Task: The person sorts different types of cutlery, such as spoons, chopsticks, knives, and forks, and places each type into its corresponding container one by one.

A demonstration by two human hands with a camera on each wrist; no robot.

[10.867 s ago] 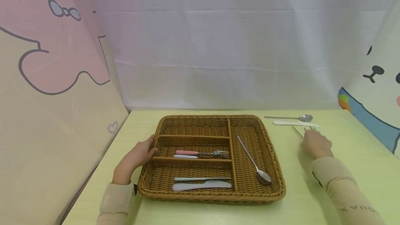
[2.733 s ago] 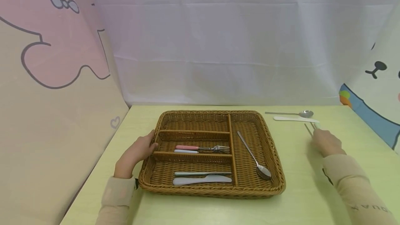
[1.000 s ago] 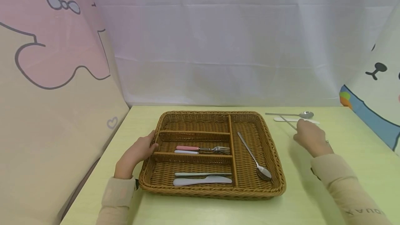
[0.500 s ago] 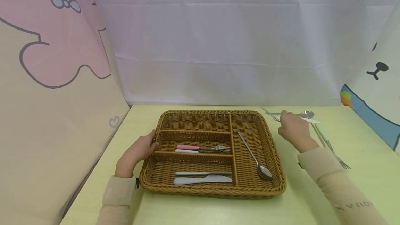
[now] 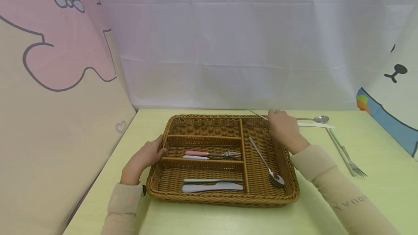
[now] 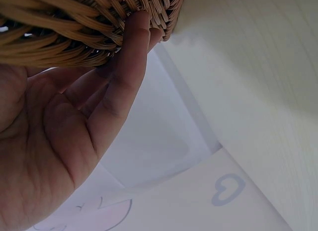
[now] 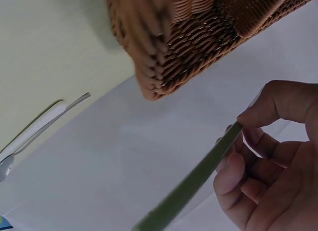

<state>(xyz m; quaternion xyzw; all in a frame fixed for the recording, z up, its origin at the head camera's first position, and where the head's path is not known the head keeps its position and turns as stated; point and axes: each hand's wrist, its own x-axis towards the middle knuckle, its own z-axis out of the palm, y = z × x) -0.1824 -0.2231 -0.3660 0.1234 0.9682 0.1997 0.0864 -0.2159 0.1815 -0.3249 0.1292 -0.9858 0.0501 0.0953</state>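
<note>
Basket (image 5: 222, 197), wicker, four-compartmented, set on table (image 5: 212, 224); its left rim is gripped by the left hand (image 5: 143, 160), thumb inside, fingers outside. Green-handled utensil (image 7: 194, 176), type not discernible, pinched between thumb and fingers of the right hand (image 5: 283, 128) above the basket's far right corner. Metal spoon (image 5: 276, 180), laid in the basket's right compartment. Pink-handled fork (image 5: 199, 153), in its middle left compartment. White knife (image 5: 197, 188), in its near left compartment. Green-handled fork (image 5: 336, 139), laid right of the basket.
</note>
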